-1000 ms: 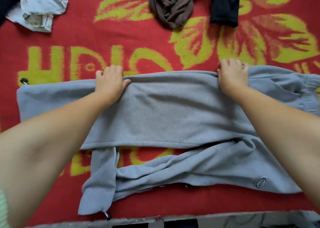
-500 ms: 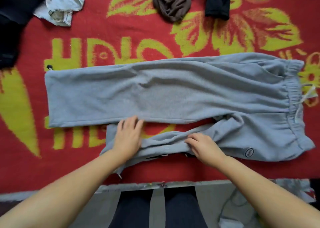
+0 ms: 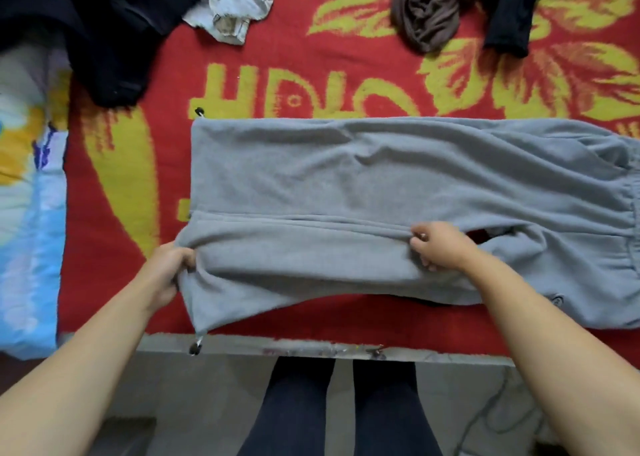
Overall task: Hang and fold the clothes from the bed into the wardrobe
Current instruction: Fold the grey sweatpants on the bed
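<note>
Head camera looks steeply down, close over the bed's (image 3: 346,320) near edge.

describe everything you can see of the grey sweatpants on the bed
The grey sweatpants look like soft fleece and lie flat across the red and yellow blanket, elastic waistband toward the right, cuffs toward the left. The far leg is spread smooth. The near leg is lifted a little: the left hand grips its cuff, from which a drawcord dangles, and the right hand pinches its upper edge near the crotch. A small round badge sits near the right forearm.
</note>
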Tool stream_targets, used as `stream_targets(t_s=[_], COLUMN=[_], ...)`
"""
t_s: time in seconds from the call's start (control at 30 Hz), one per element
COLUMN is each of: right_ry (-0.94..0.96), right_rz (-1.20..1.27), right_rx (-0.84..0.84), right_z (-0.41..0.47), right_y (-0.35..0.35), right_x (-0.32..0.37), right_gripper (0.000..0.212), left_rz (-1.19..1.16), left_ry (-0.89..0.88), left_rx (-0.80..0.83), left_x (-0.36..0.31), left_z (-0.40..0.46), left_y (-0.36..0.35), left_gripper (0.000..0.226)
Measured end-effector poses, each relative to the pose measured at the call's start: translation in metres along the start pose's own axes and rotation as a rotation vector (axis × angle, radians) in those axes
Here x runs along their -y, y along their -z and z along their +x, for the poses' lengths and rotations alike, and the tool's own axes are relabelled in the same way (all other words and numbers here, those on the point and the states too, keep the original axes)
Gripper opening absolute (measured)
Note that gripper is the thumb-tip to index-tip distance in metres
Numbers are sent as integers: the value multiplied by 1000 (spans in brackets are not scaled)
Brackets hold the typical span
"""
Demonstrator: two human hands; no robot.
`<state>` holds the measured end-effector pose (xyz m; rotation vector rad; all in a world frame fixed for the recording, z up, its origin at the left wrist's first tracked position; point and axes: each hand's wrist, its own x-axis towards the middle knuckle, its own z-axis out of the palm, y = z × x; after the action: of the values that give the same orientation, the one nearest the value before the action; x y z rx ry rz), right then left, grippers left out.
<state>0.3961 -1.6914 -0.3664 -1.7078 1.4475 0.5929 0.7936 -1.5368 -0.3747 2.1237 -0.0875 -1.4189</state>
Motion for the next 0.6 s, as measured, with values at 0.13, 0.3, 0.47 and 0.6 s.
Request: stream_targets(t_s=[0.13,0.3,0.47,0.6], right_ry=[111,209,126,-112], right_rz=[222,180,-278,-459], right_rx=[-451,-341,-111,-78], right_z=[6,0,-40,-43], right_y=[-3,-56,-114,-126], right_x=[16,35,9,-9], right_gripper=[35,43,44,72], left_rz=[99,295,489,313], left_ry=[-26,5,-56,-179], left_rx=[-64,-167,-155,-145], left_x=[19,58,76,53], left_z=[27,71,21,-2], left_y=[8,-6,-31,-13], left_gripper=[25,68,39,21])
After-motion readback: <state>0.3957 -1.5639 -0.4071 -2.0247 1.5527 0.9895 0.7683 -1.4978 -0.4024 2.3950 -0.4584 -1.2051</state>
